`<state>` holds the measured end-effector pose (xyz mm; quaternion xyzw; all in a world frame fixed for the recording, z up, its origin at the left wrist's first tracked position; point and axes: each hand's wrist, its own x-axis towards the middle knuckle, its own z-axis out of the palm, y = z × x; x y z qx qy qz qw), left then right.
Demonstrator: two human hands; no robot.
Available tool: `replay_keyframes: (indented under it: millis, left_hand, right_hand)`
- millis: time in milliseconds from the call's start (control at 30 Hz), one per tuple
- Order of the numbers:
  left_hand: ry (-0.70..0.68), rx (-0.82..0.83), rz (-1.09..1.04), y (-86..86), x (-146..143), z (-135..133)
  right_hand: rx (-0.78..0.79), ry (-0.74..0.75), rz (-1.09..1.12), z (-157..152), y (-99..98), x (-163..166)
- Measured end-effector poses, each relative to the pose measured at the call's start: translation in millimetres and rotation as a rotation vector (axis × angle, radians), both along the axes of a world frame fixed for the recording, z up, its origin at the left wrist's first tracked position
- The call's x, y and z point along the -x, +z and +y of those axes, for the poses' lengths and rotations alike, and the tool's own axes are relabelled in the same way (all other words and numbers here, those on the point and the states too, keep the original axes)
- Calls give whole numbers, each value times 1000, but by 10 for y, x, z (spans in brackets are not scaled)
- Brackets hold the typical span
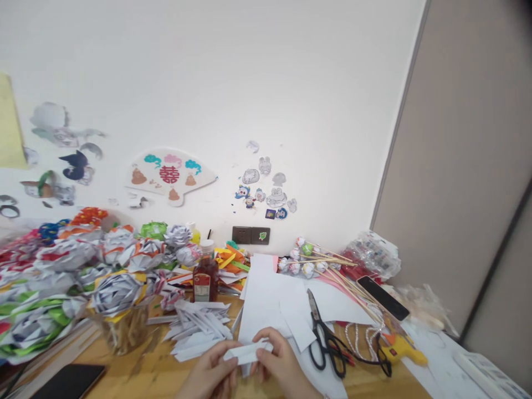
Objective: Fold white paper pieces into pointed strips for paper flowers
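Near the front edge of the wooden table, a folded strip of white paper (248, 353) is stretched between my two hands. My left hand (214, 370) pinches its left end with thumb and fingers. The right end is gripped by my right hand (277, 357), the index finger curled over the top. Just behind my left hand lies a pile of folded white paper strips (201, 324). White paper sheets (270, 302) spread out behind my right hand. To the right of it rest black-handled scissors (326, 341), blades pointing away.
Paper flowers (62, 255) crowd the left side, one in a clear cup (124, 332). A brown bottle (205, 274) stands mid-table. Phones lie at left (70, 381) and right (383, 297). A yellow glue gun (403, 350), wooden sticks (353, 288) and plastic bags (372, 254) sit at right.
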<state>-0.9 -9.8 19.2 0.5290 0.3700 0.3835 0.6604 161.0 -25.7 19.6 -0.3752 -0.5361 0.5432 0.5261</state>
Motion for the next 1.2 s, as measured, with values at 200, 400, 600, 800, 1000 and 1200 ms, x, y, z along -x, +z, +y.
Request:
replay_keyframes:
  millis: [200, 400, 600, 800, 1000, 1200]
  left_hand:
    - [-2, 7, -21, 35, 16, 1]
    - [1, 33, -42, 94, 9, -16]
    - [38, 65, -110, 91, 36, 21]
    - [87, 89, -177, 120, 29, -24]
    - [97, 51, -134, 136, 16, -36]
    - [51, 17, -119, -3, 29, 61]
  right_hand:
    - [-11, -5, -33, -14, -2, 7]
    - [-9, 41, 4, -13, -2, -10]
    - [19, 47, 36, 6, -11, -13]
    - [31, 40, 53, -5, 6, 2]
    - [-11, 67, 31, -9, -19, -28]
    - [-38, 26, 16, 9, -34, -26]
